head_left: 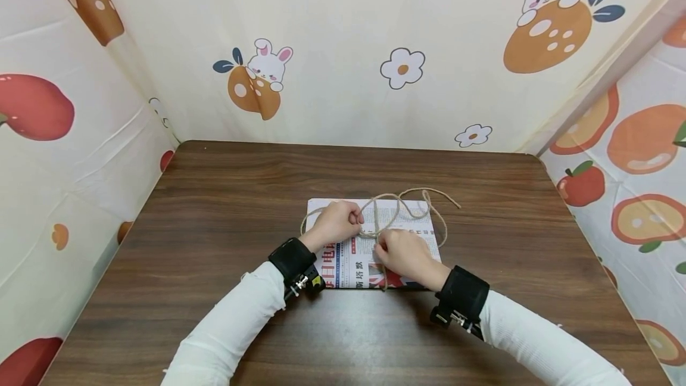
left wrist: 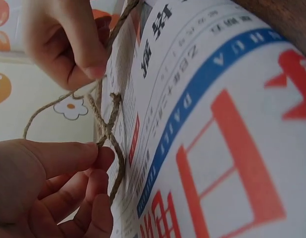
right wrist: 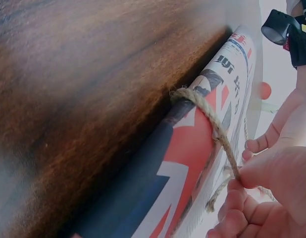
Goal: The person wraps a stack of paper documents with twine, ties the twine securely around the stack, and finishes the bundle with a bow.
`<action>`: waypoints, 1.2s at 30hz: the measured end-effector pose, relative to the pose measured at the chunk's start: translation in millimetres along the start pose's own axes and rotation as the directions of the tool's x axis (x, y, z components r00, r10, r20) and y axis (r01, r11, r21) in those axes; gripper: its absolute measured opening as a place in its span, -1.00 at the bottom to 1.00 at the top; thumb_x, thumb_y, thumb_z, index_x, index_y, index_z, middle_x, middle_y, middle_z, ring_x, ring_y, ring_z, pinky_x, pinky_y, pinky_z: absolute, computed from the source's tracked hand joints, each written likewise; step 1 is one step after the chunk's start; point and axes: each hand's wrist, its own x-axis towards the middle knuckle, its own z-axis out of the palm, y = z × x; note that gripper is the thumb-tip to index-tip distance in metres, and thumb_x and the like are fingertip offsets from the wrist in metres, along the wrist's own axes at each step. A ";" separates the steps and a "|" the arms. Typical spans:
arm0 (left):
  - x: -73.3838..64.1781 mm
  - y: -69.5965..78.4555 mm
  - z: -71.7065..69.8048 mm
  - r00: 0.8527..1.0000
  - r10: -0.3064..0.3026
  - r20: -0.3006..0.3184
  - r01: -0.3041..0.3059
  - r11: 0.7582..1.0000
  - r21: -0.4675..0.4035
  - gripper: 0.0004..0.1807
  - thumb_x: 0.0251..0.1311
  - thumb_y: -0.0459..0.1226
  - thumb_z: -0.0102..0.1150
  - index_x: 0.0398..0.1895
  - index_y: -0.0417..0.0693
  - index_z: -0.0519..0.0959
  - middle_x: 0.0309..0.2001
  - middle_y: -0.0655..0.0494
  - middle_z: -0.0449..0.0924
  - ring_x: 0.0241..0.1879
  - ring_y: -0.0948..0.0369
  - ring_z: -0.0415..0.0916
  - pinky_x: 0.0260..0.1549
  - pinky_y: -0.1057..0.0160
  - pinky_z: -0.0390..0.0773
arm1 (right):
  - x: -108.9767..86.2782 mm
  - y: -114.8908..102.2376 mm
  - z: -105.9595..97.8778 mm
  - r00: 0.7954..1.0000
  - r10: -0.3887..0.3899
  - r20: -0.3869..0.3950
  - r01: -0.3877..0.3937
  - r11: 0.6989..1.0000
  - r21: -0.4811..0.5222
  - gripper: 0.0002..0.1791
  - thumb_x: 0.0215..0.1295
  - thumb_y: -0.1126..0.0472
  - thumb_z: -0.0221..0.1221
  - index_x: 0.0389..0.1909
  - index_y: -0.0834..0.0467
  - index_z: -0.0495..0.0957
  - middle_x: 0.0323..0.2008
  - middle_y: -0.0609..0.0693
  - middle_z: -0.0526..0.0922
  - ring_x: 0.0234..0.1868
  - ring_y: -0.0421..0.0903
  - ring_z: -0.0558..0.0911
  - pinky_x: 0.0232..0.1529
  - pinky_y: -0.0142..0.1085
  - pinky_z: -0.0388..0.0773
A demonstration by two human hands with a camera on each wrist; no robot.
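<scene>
A folded newspaper bundle (head_left: 343,267) lies on the table with beige twine (head_left: 429,189) running round it and crossing on top. My left hand (head_left: 336,222) is over the bundle's left half; in the left wrist view its thumb and forefinger pinch the twine (left wrist: 115,148) beside the crossing. To the right, my right hand (head_left: 407,252) pinches the strand that comes up over the near edge, clearly seen in the right wrist view, where the twine (right wrist: 212,119) runs taut to its thumb and forefinger. Loose twine curls lie beyond both hands. The fingers partly hide the crossing.
The brown wood-grain table (head_left: 230,195) extends around the bundle. Behind it rises a pale printed curtain (head_left: 332,106), with fruit-patterned sheets at both sides. Each wrist wears a black strap (head_left: 292,261) with a small device.
</scene>
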 end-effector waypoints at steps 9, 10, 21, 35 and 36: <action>2.4 8.0 7.9 0.998 0.051 0.034 -0.052 0.998 0.040 -0.95 -0.10 -0.36 0.22 -0.49 -0.07 0.59 -0.65 0.22 0.46 -0.63 0.35 0.34 -0.57 0.42 0.29 | 1.5 -2.2 4.5 1.000 0.002 -0.001 -0.002 1.000 0.023 -0.75 0.15 0.16 0.15 -0.68 0.02 0.39 -0.76 -0.17 0.31 -0.74 -0.26 0.30 -0.75 -0.37 0.15; 2.4 8.9 8.6 0.998 0.055 0.039 -0.057 0.997 0.047 -0.94 -0.10 -0.35 0.23 -0.49 -0.07 0.60 -0.64 0.23 0.46 -0.63 0.36 0.34 -0.57 0.42 0.28 | 1.7 -2.0 5.1 1.000 0.001 0.003 -0.001 1.000 0.023 -0.75 0.15 0.16 0.15 -0.67 0.02 0.39 -0.76 -0.17 0.31 -0.74 -0.26 0.30 -0.75 -0.37 0.15; 2.2 8.6 12.6 0.998 0.048 0.039 -0.050 0.998 0.049 -0.94 -0.08 -0.33 0.29 -0.50 -0.03 0.60 -0.64 0.26 0.46 -0.62 0.36 0.35 -0.55 0.41 0.30 | -1.0 9.5 7.5 0.994 -0.043 -0.096 0.043 0.999 0.000 -0.92 0.11 0.23 0.18 -0.50 0.08 0.47 -0.61 -0.13 0.42 -0.65 -0.25 0.36 -0.69 -0.36 0.25; -2.3 4.5 11.1 0.999 0.029 0.039 -0.029 1.000 0.009 -0.88 -0.09 -0.29 0.32 -0.45 -0.04 0.57 -0.62 0.25 0.47 -0.63 0.36 0.34 -0.56 0.41 0.29 | -4.2 17.6 6.1 0.986 -0.102 -0.130 0.092 0.992 -0.081 -0.84 0.01 0.29 0.23 -0.58 0.08 0.42 -0.60 -0.08 0.36 -0.64 -0.17 0.38 -0.70 -0.32 0.26; -3.1 3.8 10.3 0.999 0.020 0.038 -0.020 1.000 0.002 -0.87 -0.08 -0.29 0.31 -0.43 -0.05 0.57 -0.61 0.25 0.48 -0.62 0.36 0.35 -0.55 0.40 0.30 | -5.2 17.8 5.1 0.987 -0.100 -0.128 0.090 0.993 -0.081 -0.84 0.00 0.29 0.23 -0.59 0.08 0.42 -0.60 -0.08 0.35 -0.64 -0.18 0.36 -0.69 -0.33 0.26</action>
